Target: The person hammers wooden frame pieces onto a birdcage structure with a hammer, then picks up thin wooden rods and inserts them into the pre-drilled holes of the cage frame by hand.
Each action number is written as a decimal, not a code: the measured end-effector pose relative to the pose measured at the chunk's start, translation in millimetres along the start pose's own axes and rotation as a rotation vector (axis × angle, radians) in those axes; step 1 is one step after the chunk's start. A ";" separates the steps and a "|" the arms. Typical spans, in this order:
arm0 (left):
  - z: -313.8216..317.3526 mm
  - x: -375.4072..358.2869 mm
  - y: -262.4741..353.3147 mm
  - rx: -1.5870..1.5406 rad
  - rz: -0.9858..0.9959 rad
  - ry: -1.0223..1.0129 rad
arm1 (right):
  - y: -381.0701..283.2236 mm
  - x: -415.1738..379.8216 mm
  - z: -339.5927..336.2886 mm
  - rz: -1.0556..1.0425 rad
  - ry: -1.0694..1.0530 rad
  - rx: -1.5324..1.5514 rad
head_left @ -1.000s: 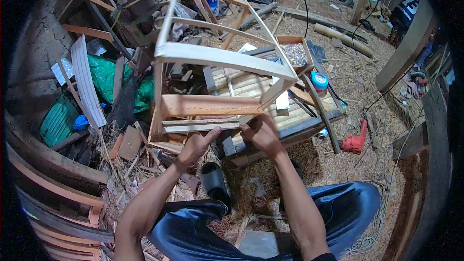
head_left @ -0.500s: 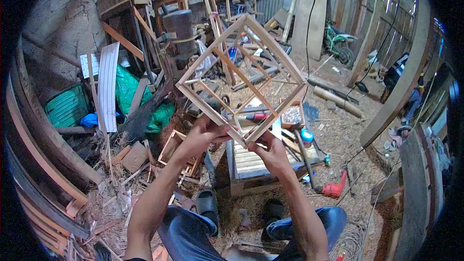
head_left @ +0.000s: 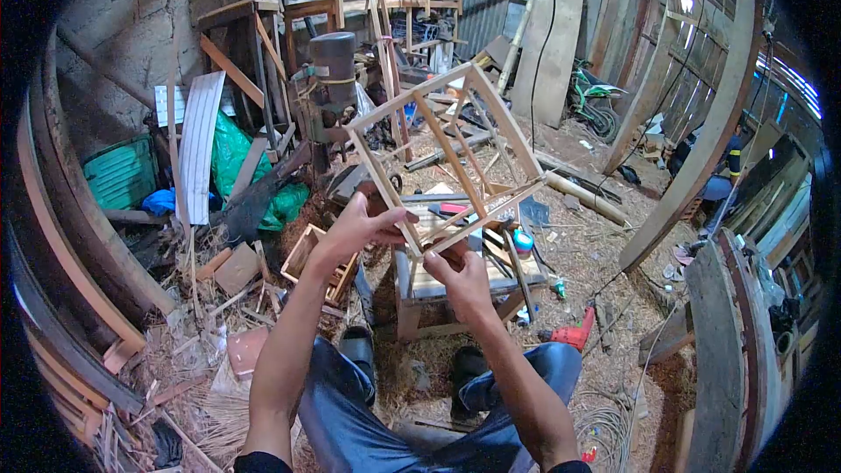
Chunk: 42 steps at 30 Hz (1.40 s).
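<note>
An open, box-shaped wooden frame (head_left: 449, 153) of thin slats is held up in front of me, tilted with one corner down. My left hand (head_left: 357, 232) grips its lower left side, thumb and fingers around the slat. Close to the bottom corner, my right hand (head_left: 462, 282) pinches the frame, its fingertips partly hidden behind the wood. Beneath the frame stands a low wooden workbench (head_left: 422, 291), partly covered by my hands and the frame. A blue-and-white round container (head_left: 523, 243) sits on the bench's right side.
A red power drill (head_left: 574, 333) lies on the shavings-covered ground at right. A small wooden crate (head_left: 304, 264) is left of the bench. Planks (head_left: 731, 333) lean at right, and a green tarp (head_left: 229, 153) lies at left. What looks like another person (head_left: 734, 158) is far right.
The frame has tilted and turned, coming lower and slightly left in view. Both hands have shifted left with it and keep hold. My view has also shifted.
</note>
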<state>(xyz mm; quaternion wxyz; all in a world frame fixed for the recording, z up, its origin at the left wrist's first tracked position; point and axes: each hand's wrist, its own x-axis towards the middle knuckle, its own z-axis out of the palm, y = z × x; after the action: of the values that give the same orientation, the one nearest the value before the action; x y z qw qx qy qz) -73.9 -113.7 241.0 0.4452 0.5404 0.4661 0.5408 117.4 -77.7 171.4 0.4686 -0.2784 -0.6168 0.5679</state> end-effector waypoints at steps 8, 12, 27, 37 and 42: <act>49.7 22.0 -35.7 -0.177 0.258 0.437 | 10.6 -14.6 16.6 0.066 0.026 0.025; 57.7 33.6 -47.5 -0.558 0.319 0.391 | 16.4 -19.8 19.5 0.016 0.055 -0.055; 13.4 23.1 -50.0 -0.537 0.313 0.430 | 34.6 28.1 29.4 0.026 -0.152 0.316; 19.5 16.6 -58.7 -0.496 0.328 0.472 | 45.2 22.1 28.1 -0.050 -0.109 -0.069; 32.7 21.1 -64.1 -0.592 0.386 0.452 | -64.5 -7.2 -15.0 -0.025 -0.319 -0.968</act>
<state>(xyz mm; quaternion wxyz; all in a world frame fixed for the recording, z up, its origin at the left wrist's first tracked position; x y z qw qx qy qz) -43.0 -81.3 180.8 0.3586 0.3343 0.2668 0.8297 146.0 -90.3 230.2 0.1926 -0.3660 -0.8764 0.2468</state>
